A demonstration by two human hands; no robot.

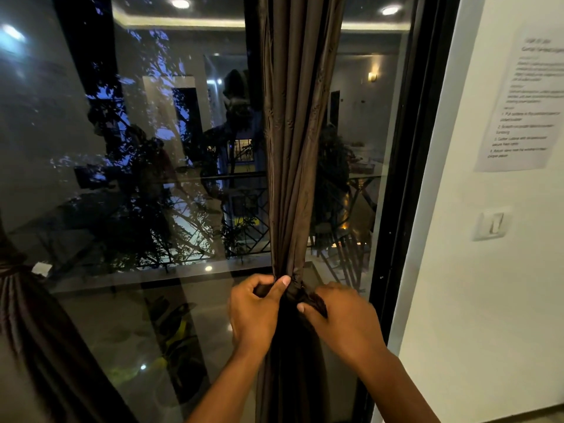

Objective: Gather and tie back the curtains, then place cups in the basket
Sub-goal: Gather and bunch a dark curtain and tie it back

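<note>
A dark brown curtain (pixel 296 132) hangs gathered into a narrow bundle in front of the window. A tie band (pixel 297 288) of the same fabric is cinched around it at waist height. My left hand (pixel 256 312) pinches one end of the band on the left of the bundle, thumb pressed against the knot. My right hand (pixel 338 315) pinches the other end on the right. A second brown curtain (pixel 27 315) at the far left is gathered and tied. No cups or basket are in view.
The large glass window (pixel 152 178) with a black frame (pixel 406 178) reflects the room and shows trees and a railing outside. A white wall (pixel 476 300) on the right carries a printed sheet (pixel 525 102) and a light switch (pixel 493 222).
</note>
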